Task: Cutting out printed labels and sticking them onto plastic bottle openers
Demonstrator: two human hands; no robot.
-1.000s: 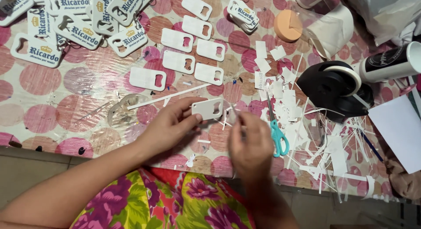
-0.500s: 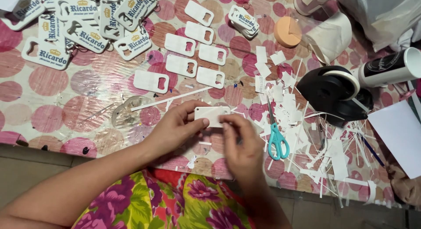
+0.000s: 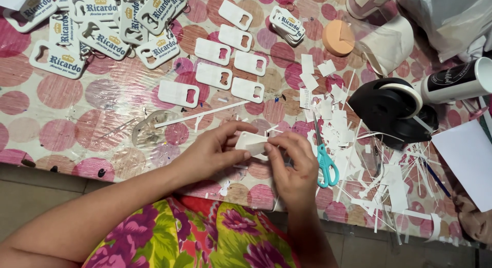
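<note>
My left hand [image 3: 212, 151] and my right hand [image 3: 293, 165] together hold a small white plastic tag with a cut-out [image 3: 251, 143] just above the table's near edge. The left thumb and fingers pinch its left end. My right fingers press on its right end, partly covering it. Several more blank white tags [image 3: 231, 60] lie in rows on the dotted pink tablecloth [image 3: 102, 96] beyond my hands. Several tags with printed labels [image 3: 97, 22] are piled at the far left.
Teal-handled scissors [image 3: 324, 160] lie right of my right hand among white paper scraps [image 3: 384, 175]. A black tape dispenser [image 3: 392, 111], a dark cylinder [image 3: 456, 81], an orange disc [image 3: 335, 38], a white sheet [image 3: 469, 155] and a clear round lid [image 3: 148, 129] are on the table.
Both hands with the white tag drew a little closer to me and to the right. My right fingers moved onto the tag's right end.
</note>
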